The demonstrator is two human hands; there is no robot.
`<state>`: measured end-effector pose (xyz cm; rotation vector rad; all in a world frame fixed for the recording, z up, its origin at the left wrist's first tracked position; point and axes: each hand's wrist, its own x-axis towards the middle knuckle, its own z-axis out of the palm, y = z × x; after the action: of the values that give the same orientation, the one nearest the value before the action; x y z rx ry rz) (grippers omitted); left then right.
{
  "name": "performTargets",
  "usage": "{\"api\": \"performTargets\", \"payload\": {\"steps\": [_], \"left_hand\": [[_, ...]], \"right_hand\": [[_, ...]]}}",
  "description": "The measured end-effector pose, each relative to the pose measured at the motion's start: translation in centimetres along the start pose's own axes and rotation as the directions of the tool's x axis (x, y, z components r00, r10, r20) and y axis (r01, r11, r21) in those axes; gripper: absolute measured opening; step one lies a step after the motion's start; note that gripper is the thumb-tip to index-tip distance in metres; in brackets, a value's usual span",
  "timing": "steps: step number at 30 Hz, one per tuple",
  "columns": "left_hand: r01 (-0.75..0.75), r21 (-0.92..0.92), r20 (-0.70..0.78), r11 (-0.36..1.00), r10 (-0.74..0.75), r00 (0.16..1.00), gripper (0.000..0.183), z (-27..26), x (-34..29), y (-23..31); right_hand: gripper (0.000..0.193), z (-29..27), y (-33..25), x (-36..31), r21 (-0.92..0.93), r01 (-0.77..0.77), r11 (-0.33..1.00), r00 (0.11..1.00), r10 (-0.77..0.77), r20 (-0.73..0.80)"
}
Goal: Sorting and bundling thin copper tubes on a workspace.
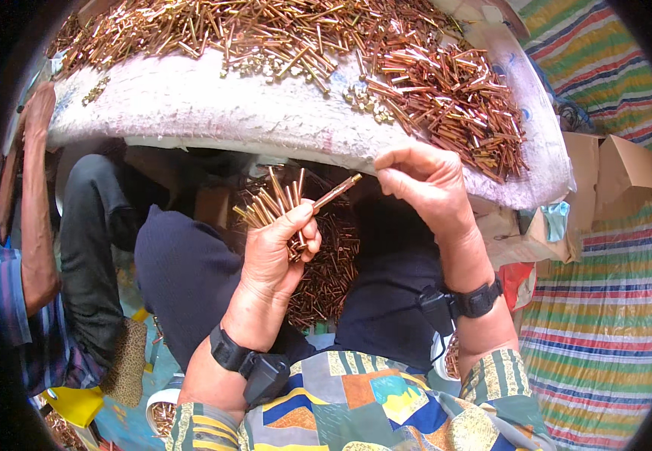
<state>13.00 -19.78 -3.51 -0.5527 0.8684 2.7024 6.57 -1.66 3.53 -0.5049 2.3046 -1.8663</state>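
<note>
My left hand (277, 244) is closed round a bunch of thin copper-coloured tubes (269, 204), which fan out above the fingers. One tube (338, 192) juts out to the right between thumb and forefinger, with a brass-coloured tip at its far end. Just right of that tip, at the table's near edge, my right hand (427, 188) is bent with thumb and forefinger close together. Whatever they pinch, if anything, is too small to make out. Below my left hand, between my knees, lies a heap of similar tubes (326, 278).
A white cloth-covered table (190, 98) carries a large pile of copper tubes (446, 98) and small brass-coloured pieces (369, 103). Another person's arm (38, 203) is at the left. Cardboard boxes (626, 177) stand right, by a striped sheet (604, 323). White buckets (162, 398) sit beside me.
</note>
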Motion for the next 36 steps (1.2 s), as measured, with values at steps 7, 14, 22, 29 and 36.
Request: {"api": "performTargets", "payload": {"steps": [7,14,22,29,36], "left_hand": [[0.011,0.113,0.022,0.993,-0.014,1.000,0.013,0.6,-0.1,-0.9],[0.030,0.157,0.022,0.987,-0.033,0.999,0.015,0.7,-0.2,-1.1],[0.001,0.171,0.058,0.985,-0.011,0.998,0.013,0.4,0.0,-1.3],[-0.038,0.251,0.084,0.967,0.018,0.996,0.015,0.6,-0.5,-1.1],[0.018,0.197,0.101,0.980,-0.038,0.994,0.016,0.5,-0.7,-1.2]], "right_hand": [[0.014,-0.2,1.4,-1.6,-0.054,0.183,0.982,0.981,-0.179,0.069],[0.017,-0.6,2.0,-2.5,0.004,0.118,0.993,0.991,-0.118,0.061],[0.020,-0.1,1.7,-3.3,-0.207,0.106,0.973,0.994,-0.104,0.023],[0.012,-0.2,1.5,-3.7,-0.151,-0.052,0.987,0.998,0.055,0.016],[0.009,-0.7,0.8,-4.1,-0.325,0.180,0.929,0.981,-0.144,0.130]]}}
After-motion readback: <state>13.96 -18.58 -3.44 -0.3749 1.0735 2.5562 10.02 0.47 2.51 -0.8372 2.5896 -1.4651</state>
